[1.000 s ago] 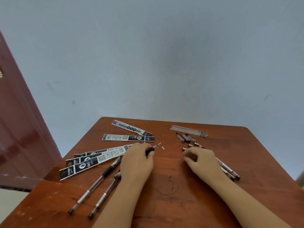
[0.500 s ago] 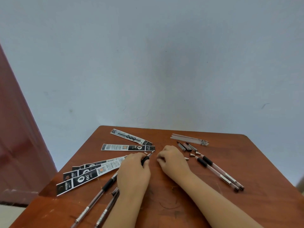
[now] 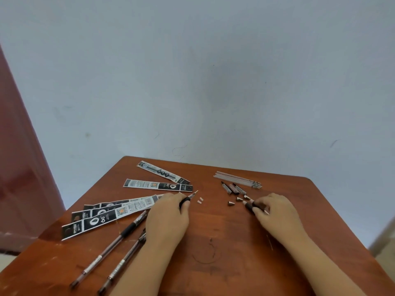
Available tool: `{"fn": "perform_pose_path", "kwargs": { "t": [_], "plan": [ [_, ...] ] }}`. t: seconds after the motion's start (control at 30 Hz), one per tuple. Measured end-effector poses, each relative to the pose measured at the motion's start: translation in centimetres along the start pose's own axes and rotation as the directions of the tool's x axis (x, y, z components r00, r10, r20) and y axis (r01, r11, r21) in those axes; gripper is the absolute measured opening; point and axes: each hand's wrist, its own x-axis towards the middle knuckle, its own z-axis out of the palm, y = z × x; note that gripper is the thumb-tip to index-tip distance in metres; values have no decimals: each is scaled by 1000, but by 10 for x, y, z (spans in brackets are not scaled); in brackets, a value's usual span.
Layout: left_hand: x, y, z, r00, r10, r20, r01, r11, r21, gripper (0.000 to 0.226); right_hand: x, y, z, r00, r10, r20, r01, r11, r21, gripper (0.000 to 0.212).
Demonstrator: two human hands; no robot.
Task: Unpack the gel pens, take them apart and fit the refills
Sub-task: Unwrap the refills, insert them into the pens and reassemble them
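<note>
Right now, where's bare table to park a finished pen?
Free: the near middle of the table between both forearms, and the far-right corner beyond the refills. Crowded: the left side, with packaging strips and two pens; also the caps and tips ahead of the right hand.

one head view, looking forward and down, seemingly near the table [image 3: 213, 231].

The reddish-brown surface [image 3: 213, 231] is carrying black-and-white packets [image 3: 111, 214], clear pens [image 3: 111, 246] with black grips, and pale refills [image 3: 237, 179].
</note>
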Motion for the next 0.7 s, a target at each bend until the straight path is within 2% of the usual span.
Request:
{"fn": "perform_pose_path", "kwargs": {
  "t": [0.1, 0.27, 0.43, 0.6, 0.7],
  "plan": [
    [-1, 2, 0, 999, 50, 6, -50, 999, 17, 27, -2, 4, -8, 996, 55, 73, -55, 998, -4, 28],
    [-2, 4, 1, 995, 98, 31, -99, 994, 44, 25, -1, 4, -15, 993, 82, 89, -81, 997, -8, 28],
    [-3, 5, 3, 989, 136, 60, -139, 989, 46, 24, -1, 4, -16, 984, 62, 164, -52, 996, -69, 30],
    [-4, 4, 4, 986, 146, 81, -150, 988, 44, 24, -2, 0, -10, 994, 23, 103, -16, 998, -68, 27],
    [-4, 5, 4, 982, 157, 110, -163, 985, 54, 26, 0, -6, 0, 996, -69, 63, 75, 994, -86, 30]
  ]
}}
